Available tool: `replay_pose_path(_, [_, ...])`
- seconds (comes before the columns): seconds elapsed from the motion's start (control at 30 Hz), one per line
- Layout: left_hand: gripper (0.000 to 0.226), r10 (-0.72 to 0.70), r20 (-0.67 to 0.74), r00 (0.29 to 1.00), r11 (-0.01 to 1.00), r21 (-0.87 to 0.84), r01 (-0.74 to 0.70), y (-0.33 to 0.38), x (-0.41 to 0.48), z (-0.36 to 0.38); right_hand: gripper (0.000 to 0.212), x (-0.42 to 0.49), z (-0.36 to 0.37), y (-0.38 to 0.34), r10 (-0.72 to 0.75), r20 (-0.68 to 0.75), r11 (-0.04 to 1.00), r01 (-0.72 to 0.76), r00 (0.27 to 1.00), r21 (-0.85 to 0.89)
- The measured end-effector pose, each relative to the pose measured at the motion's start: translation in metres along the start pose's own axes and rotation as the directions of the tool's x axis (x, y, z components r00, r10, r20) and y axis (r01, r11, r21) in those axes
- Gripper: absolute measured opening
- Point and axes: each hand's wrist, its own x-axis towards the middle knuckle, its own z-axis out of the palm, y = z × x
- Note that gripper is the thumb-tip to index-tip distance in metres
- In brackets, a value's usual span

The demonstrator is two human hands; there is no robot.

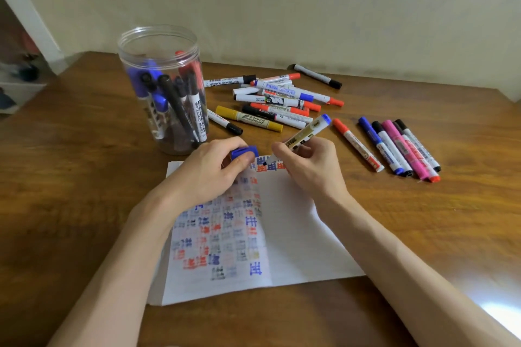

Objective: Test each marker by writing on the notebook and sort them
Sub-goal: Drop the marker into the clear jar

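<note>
An open notebook [296,234] lies on the wooden table, its left page covered with red, blue and grey test marks. My right hand [307,166] grips a blue marker [307,132] with a gold-and-white barrel, its tip touching the top edge of the page. My left hand [208,169] pinches the marker's blue cap [244,153] just left of the tip. A loose pile of markers [276,98] lies behind the notebook. A row of several markers [394,149] lies side by side at the right.
A clear plastic jar [163,87] holding several markers stands at the back left of the notebook. One black-capped marker [317,76] lies alone near the wall. A yellow permanent marker [249,118] lies at the front of the pile. The table's right edge is at the far right.
</note>
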Motion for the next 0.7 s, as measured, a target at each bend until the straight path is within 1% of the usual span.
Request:
replay_pose_path(0.07, [0.019, 0.014, -0.028, 1.0, 1.0, 0.0, -0.014, -0.001, 0.001, 0.001, 0.015, -0.003, 0.004, 0.006, -0.049, -0.029, 0.998, 0.048, 0.998, -0.035])
replay_pose_path(0.17, [0.015, 0.071, -0.083, 0.994, 0.997, 0.002, -0.072, -0.001, 0.002, 0.004, 0.014, -0.005, 0.006, 0.012, -0.138, -0.047, 0.987, 0.133, 0.989, -0.091])
replay_pose_path(0.3, [0.016, 0.095, -0.101, 0.99, 0.996, 0.007, -0.095, -0.002, 0.004, 0.007, 0.014, -0.005, 0.007, 0.014, -0.167, -0.031, 0.98, 0.163, 0.985, -0.114])
replay_pose_path(0.57, [0.021, 0.079, -0.112, 0.991, 0.997, 0.023, -0.076, -0.006, 0.005, 0.007, 0.014, -0.003, 0.007, 0.017, -0.173, -0.01, 0.973, 0.17, 0.985, -0.157])
replay_pose_path(0.7, [0.021, 0.079, -0.111, 0.991, 0.997, 0.028, -0.076, -0.007, 0.005, 0.007, 0.014, -0.004, 0.007, 0.017, -0.202, 0.013, 0.962, 0.201, 0.979, -0.182])
